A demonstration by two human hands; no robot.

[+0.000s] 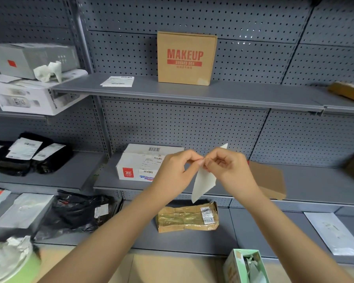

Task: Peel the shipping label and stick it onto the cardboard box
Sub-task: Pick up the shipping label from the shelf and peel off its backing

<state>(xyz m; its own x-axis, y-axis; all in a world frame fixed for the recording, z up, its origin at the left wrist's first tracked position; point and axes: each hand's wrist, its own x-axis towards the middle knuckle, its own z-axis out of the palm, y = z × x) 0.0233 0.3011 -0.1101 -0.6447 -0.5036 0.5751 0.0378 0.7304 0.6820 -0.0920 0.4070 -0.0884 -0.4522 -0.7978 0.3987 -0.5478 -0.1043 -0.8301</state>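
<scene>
Pinching one white shipping label (203, 181) between both hands at chest height | left hand (175, 171) and right hand (230, 170) each grip its upper edge, thumb against fingertips, touching | cardboard box (186, 58) marked MAKEUP stands upright on upper grey shelf (233, 94), well apart above | spare label sheet (118, 81) lies left of box.

Grey pegboard shelves carried parcels and loose papers.
A printed sheet (117, 81) lay flat on the upper shelf (233, 94). On the middle shelf stood a white carton (139, 164) with barcodes, and black mailer bags (29, 156) lay well to its left. Below, a taped brown parcel (187, 217) rested near a black plastic bag (76, 213), and a green box (244, 266) stood open at the bottom.
</scene>
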